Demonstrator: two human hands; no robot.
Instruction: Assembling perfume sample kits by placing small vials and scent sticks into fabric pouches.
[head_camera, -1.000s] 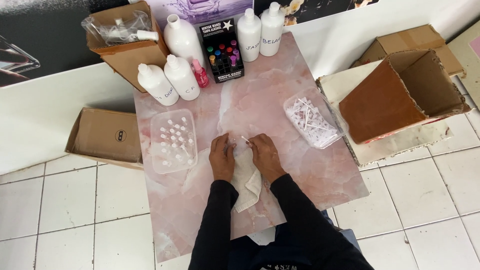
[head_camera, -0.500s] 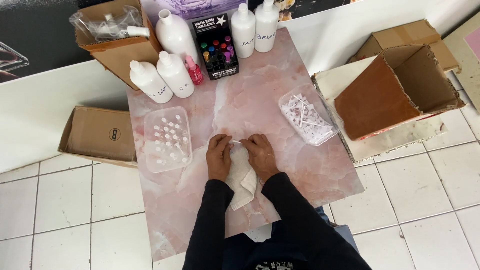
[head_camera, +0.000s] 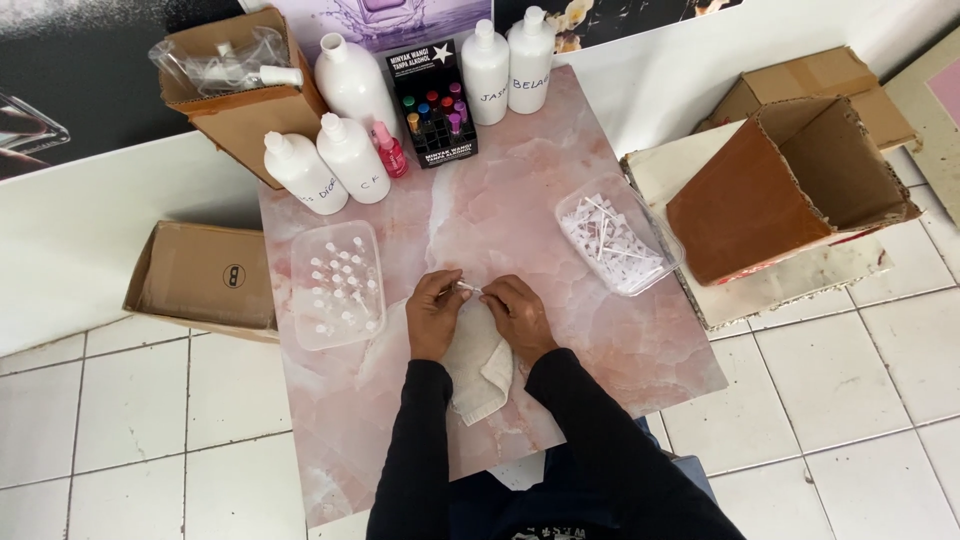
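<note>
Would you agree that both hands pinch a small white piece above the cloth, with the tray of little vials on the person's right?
Not quite: the tray of little vials lies on the person's left, as the head view shows. Both the left hand and right hand do pinch the small white piece above the cloth.

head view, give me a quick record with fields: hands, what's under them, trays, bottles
left hand: pinching one end of a small white piece
right hand: pinching its other end
under hands: beige cloth on pink marble table
left tray: clear, small white caps
right tray: clear, white sticks
bottles: white, along the far edge
</note>
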